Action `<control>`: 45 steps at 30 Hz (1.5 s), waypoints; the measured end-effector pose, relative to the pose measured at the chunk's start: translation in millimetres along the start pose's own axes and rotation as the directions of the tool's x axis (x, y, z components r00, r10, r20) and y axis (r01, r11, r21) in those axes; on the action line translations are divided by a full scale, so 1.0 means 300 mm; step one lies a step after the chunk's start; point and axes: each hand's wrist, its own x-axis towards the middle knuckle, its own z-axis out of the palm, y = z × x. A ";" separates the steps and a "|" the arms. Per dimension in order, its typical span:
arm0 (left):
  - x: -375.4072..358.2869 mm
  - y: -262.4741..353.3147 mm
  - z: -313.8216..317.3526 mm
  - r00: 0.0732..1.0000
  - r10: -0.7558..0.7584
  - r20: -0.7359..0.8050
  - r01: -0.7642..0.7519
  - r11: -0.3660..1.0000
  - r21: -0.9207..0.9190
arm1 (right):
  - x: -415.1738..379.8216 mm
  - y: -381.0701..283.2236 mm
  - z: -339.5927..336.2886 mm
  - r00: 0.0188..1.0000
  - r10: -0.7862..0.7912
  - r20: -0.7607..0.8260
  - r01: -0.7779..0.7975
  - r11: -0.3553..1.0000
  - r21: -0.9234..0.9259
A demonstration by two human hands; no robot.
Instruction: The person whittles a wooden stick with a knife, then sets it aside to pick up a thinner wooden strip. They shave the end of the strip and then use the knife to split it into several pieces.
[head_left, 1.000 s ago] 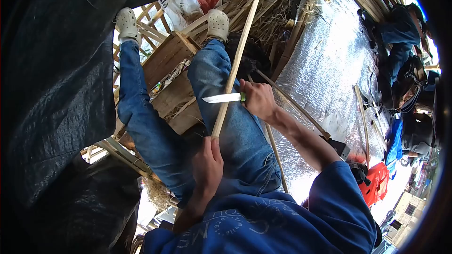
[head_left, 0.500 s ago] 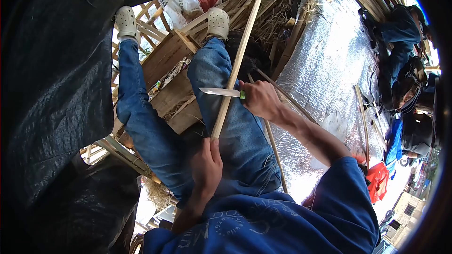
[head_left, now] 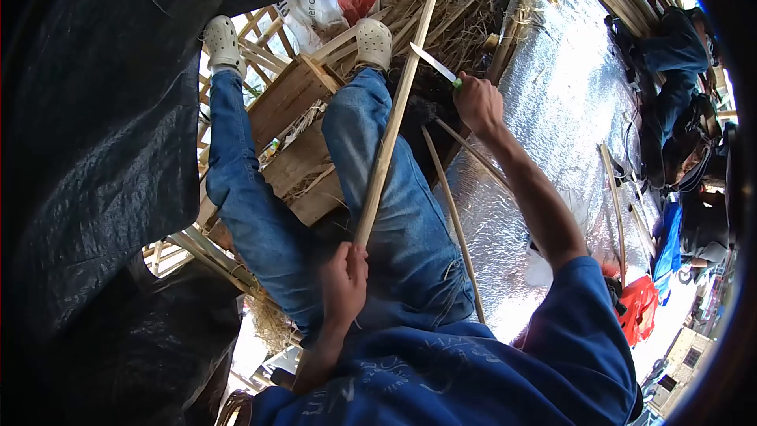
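Observation:
My left hand (head_left: pixel 344 284) is closed around the near end of a long pale strip of bamboo (head_left: pixel 389 142). The strip slants up and away across my right thigh, past the knee. In my right hand (head_left: pixel 478 102) is a knife (head_left: pixel 435 64) with a green handle, my fingers wrapped round it. Its blade points up and left, the tip right at the strip's right edge near the far end.
A wooden box (head_left: pixel 288 102) stands between my legs. Shavings and split strips (head_left: pixel 449 0) are heaped ahead. Silver foil sheeting (head_left: pixel 552 102) covers the right side, with thin sticks (head_left: pixel 448 213) beside my thigh. A black tarp (head_left: pixel 102 158) hangs at left. Another person's legs (head_left: pixel 670 71) show far right.
My right hand has carried the knife forward and right, from mid-strip over my thigh to near the far end. My left hand stays on the near end, shifted slightly.

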 end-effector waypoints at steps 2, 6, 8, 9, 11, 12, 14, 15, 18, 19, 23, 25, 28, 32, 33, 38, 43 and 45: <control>0.007 0.018 -0.002 1.000 -0.012 0.007 0.012 1.000 -0.002 | -0.043 0.015 0.029 1.000 0.014 0.009 -0.015 0.994 0.110; 0.038 0.021 -0.003 0.995 -0.031 0.091 0.043 0.990 -0.131 | -0.145 -0.042 -0.070 0.975 -0.030 0.221 -0.067 0.905 0.420; 0.041 0.031 -0.012 0.991 -0.061 0.121 0.078 0.986 -0.145 | -0.218 -0.064 -0.096 0.956 -0.092 0.278 -0.061 0.865 0.498; 0.041 0.032 -0.013 0.989 -0.081 0.122 0.097 0.987 -0.129 | -0.259 -0.083 -0.116 0.952 -0.107 0.286 -0.078 0.819 0.568; 0.046 0.025 -0.021 0.988 -0.101 0.121 0.114 0.988 -0.106 | -0.326 -0.104 -0.149 0.949 -0.122 0.291 -0.097 0.763 0.639; 0.048 0.015 -0.021 0.990 -0.088 0.114 0.101 0.989 -0.109 | -0.361 -0.095 -0.169 0.938 -0.156 0.309 -0.131 0.666 0.734; 0.043 0.010 -0.017 0.988 -0.085 0.131 0.100 0.988 -0.113 | -0.418 -0.054 -0.215 0.939 -0.193 0.285 -0.109 0.619 0.778; 0.043 0.010 -0.018 0.989 -0.087 0.124 0.100 0.989 -0.109 | -0.445 -0.035 -0.254 0.939 -0.174 0.296 -0.126 0.626 0.769; 0.044 -0.009 -0.017 0.988 -0.089 0.128 0.107 0.985 -0.136 | -0.505 -0.034 -0.410 0.908 0.020 0.418 -0.300 0.729 0.615; 0.052 -0.010 -0.015 0.990 -0.078 0.115 0.096 0.981 -0.166 | -0.527 -0.017 -0.426 0.909 0.033 0.415 -0.304 0.734 0.607; 0.050 -0.002 -0.017 0.985 -0.090 0.150 0.126 0.958 -0.257 | -0.641 0.027 -0.474 0.980 0.051 0.194 -0.151 0.823 0.548; 0.046 0.003 -0.016 0.986 -0.072 0.149 0.112 0.952 -0.285 | -0.679 0.006 -0.534 0.983 0.072 0.171 -0.152 0.839 0.522; 0.034 -0.002 -0.020 0.992 -0.009 0.129 0.044 0.962 -0.269 | -0.709 -0.008 -0.572 0.990 0.074 0.124 -0.126 0.860 0.495; 0.018 0.005 -0.014 0.987 0.069 0.145 -0.025 0.957 -0.290 | -0.691 -0.074 -0.618 0.995 0.069 -0.072 -0.028 0.886 0.462; 0.014 0.007 -0.010 0.986 0.087 0.140 -0.044 0.958 -0.285 | -0.679 -0.108 -0.632 0.990 0.093 -0.105 -0.035 0.889 0.456; -0.001 0.025 0.020 0.986 0.153 0.060 -0.139 0.971 -0.192 | -0.593 -0.279 -0.560 0.934 -0.290 -0.210 0.357 0.744 0.564; 0.012 -0.030 -0.104 0.992 -0.032 -0.121 -0.012 0.938 -0.347 | -0.588 -0.373 -0.521 0.987 -0.148 -0.061 0.154 0.764 0.626; 0.028 -0.039 -0.162 0.979 -0.099 -0.176 0.025 0.925 -0.380 | -0.585 -0.326 -0.422 0.997 -0.082 0.016 0.049 0.727 0.685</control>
